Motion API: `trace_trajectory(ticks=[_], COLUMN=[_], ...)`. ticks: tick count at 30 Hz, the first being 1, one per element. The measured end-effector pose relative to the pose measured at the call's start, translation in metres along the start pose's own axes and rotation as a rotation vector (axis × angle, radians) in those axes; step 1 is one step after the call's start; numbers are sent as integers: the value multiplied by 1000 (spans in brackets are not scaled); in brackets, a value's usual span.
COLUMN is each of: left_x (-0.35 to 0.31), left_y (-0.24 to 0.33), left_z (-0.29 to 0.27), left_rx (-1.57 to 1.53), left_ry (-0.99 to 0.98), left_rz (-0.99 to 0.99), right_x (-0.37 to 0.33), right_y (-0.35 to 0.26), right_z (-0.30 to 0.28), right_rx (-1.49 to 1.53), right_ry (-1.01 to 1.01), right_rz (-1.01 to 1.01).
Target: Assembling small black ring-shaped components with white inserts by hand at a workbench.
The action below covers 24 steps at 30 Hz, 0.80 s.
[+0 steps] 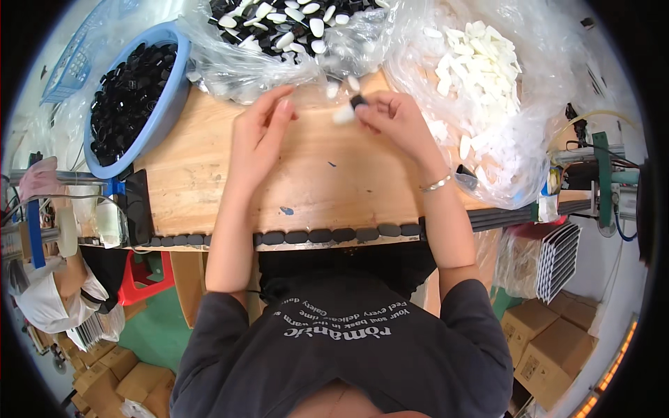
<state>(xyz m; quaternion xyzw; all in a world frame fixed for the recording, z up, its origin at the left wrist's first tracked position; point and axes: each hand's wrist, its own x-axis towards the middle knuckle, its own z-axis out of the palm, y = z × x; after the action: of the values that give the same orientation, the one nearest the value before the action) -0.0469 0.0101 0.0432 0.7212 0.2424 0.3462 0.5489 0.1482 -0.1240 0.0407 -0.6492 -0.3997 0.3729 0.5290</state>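
My right hand (398, 124) pinches a small black piece (358, 101) between thumb and fingertips, over the far part of the wooden table. Just beside it, a blurred white oval piece (343, 115) shows; I cannot tell whether it is touching the black one. Two more small white pieces lie behind, and one of these white pieces (333, 90) rests by the edge of the clear plastic. To the left, my left hand (259, 132) hovers with thumb and index finger apart, holding nothing that I can see.
A blue basin (182, 52) of black pieces stands at the left. Clear bags hold mixed black and white pieces (286, 28) at the back and white pieces (481, 63) at the right. Dark oval pieces (320, 235) line the table's near edge. Another person (52, 299) is at far left.
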Motion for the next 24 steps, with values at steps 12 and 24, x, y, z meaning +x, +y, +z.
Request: trace_trajectory(ticks=[12,24], left_x=[-73,-30], left_y=[-31,-21], left_z=[-35,12], left_rx=[792,180], left_ry=[-50,-336], left_rz=[-84,0], right_x=[62,3], right_y=[-65,39], right_z=[-25,-36], right_rx=[-715,-1128], right_ry=[492,170], right_rz=[-610,-422])
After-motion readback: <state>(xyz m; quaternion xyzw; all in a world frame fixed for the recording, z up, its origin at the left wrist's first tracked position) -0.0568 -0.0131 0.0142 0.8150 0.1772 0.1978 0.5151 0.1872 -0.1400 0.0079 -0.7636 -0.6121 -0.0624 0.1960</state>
